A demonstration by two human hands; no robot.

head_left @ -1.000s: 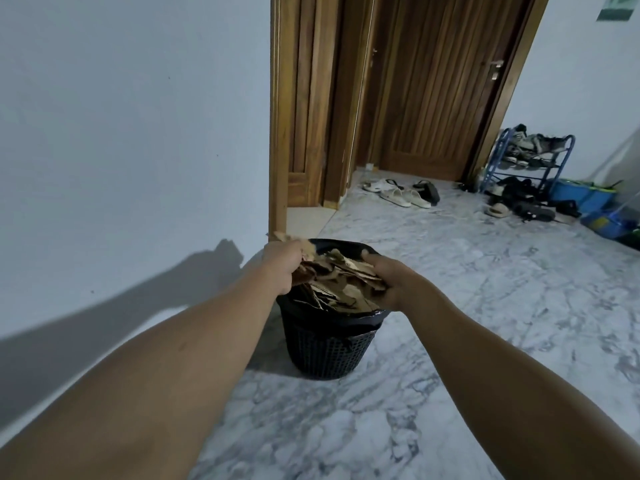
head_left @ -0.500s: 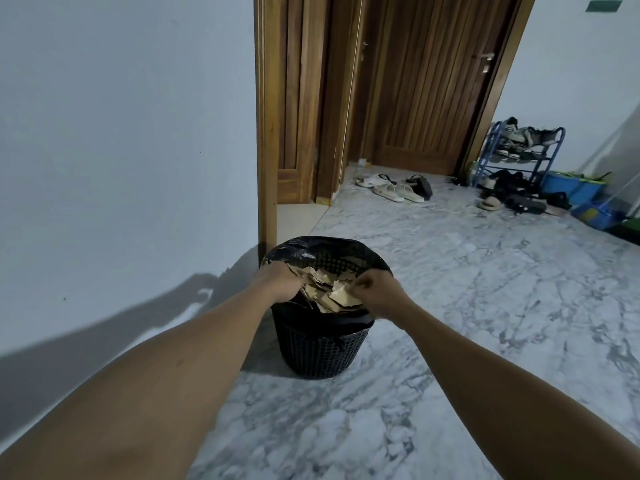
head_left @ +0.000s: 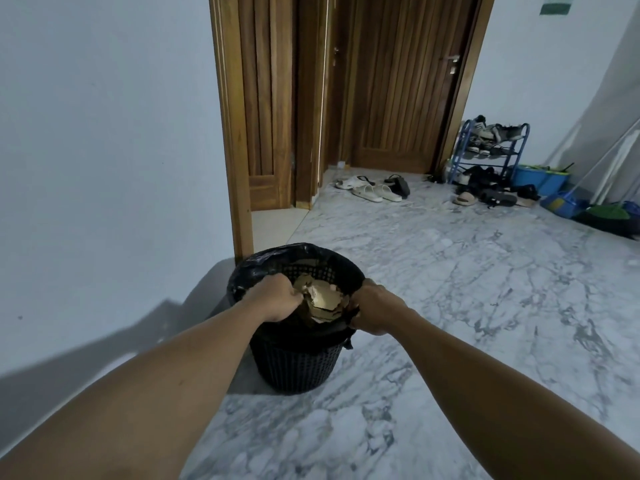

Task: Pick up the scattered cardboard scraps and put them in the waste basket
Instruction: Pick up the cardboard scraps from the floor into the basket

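A black mesh waste basket [head_left: 294,368] with a black bag liner [head_left: 273,258] stands on the marble floor by the wall. Brown and pale cardboard scraps [head_left: 323,299] lie piled inside it. My left hand [head_left: 277,301] reaches into the basket from the left, fingers curled into the scraps at its edge. My right hand [head_left: 377,308] is at the basket's right rim, fingers curled round a fold of the black liner there. The lower scraps are hidden by both hands and the liner.
A white wall runs close on the left, ending at a wooden door frame [head_left: 239,168]. Sandals [head_left: 375,192] lie near a far wooden door. A blue shoe rack [head_left: 491,150], a blue bucket [head_left: 540,178] and mops stand at the far right.
The bundle of scraps held above the basket has gone down inside it. My right hand has shifted from the scraps to the right rim and taken the liner. The view moved closer.
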